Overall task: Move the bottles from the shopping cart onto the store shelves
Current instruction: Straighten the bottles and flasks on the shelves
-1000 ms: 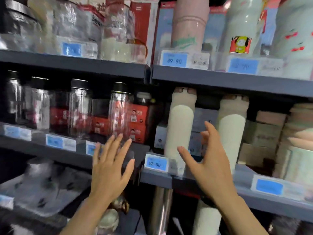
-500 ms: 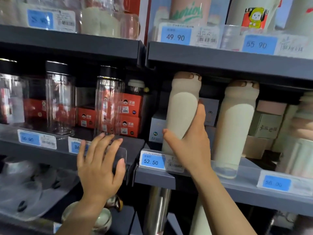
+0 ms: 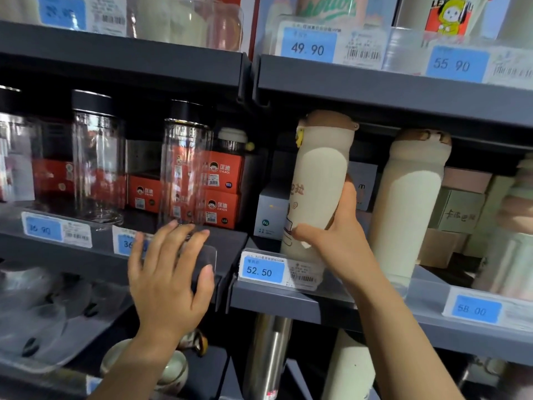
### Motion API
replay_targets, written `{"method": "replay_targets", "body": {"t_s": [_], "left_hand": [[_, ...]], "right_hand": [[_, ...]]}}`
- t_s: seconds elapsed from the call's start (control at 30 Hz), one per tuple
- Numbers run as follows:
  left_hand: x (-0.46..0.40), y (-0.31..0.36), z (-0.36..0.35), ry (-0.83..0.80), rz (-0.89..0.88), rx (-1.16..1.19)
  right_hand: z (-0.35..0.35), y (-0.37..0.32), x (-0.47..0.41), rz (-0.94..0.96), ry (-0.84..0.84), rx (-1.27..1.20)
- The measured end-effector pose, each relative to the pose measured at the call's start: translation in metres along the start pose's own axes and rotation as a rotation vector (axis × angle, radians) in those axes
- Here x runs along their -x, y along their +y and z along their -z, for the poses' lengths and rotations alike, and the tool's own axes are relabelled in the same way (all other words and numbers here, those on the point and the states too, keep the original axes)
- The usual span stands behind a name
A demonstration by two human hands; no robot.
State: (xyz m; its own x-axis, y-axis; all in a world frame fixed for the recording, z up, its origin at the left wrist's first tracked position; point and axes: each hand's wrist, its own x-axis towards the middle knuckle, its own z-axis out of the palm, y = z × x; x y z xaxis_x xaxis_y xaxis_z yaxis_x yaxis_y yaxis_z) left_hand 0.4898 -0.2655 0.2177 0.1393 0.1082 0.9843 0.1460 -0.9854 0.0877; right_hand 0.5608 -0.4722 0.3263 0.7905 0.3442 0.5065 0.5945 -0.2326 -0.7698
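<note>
nearest the camera, the left hand (image 3: 170, 281) hangs in front of the shelf edge (image 3: 115, 255) with fingers spread and straight, holding nothing; its fingertips reach toward the price tags and the foot of a clear bottle (image 3: 184, 174), though whether they touch it cannot be told. the right hand (image 3: 337, 241) is the working one: thumb on the near left side, fingers curled round the right side of the cream bottle (image 3: 317, 183), gripping its lower half. the bottle's long axis runs nearly upright, top tipped slightly to the right and back, its brown cap (image 3: 326, 122) close under the shelf above. its base sits behind the 52.50 tag (image 3: 264, 269), so whether it rests fully on the shelf is hidden. just right of it stands a twin bottle (image 3: 409, 203), apart from the first by a narrow gap, with boxes (image 3: 271, 209) behind. the coming move probably turns on that gap: straightening the gripped bottle and sliding it back without knocking its neighbour. the right hand is already on it; the left is well to the side.
</note>
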Motion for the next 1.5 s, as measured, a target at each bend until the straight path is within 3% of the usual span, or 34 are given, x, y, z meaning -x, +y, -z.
{"method": "replay_targets", "body": {"t_s": [0.07, 0.23, 0.37, 0.6, 0.8, 0.93, 1.2, 1.37, 1.5], "left_hand": [[0.000, 0.000, 0.000, 0.003, 0.005, -0.001], [0.001, 0.000, 0.000, -0.003, 0.009, -0.004], [-0.001, -0.001, -0.002, 0.010, -0.006, -0.015], [0.000, 0.002, -0.002, 0.025, 0.022, -0.010], [-0.004, 0.018, 0.011, -0.125, 0.144, 0.009], [-0.006, 0.045, 0.010, -0.181, 0.051, 0.027], [0.000, 0.065, -0.006, -0.067, -0.001, -0.020], [0.001, 0.065, -0.005, -0.072, -0.007, -0.014], [0.001, 0.062, -0.005, -0.084, -0.037, -0.020]], "right_hand": [[0.000, -0.002, 0.000, -0.052, -0.023, -0.053], [-0.013, -0.005, 0.000, -0.041, 0.116, 0.220], [-0.004, 0.000, -0.003, -0.029, 0.093, 0.112], [0.006, 0.009, -0.009, -0.081, -0.110, -0.144], [0.004, 0.005, -0.009, 0.007, -0.039, 0.000], [0.008, 0.008, -0.006, 0.052, -0.036, -0.025], [0.002, 0.011, -0.002, 0.158, -0.028, 0.023], [0.013, 0.010, -0.009, 0.026, -0.193, -0.152], [0.013, 0.010, -0.009, 0.001, -0.204, -0.229]]}}
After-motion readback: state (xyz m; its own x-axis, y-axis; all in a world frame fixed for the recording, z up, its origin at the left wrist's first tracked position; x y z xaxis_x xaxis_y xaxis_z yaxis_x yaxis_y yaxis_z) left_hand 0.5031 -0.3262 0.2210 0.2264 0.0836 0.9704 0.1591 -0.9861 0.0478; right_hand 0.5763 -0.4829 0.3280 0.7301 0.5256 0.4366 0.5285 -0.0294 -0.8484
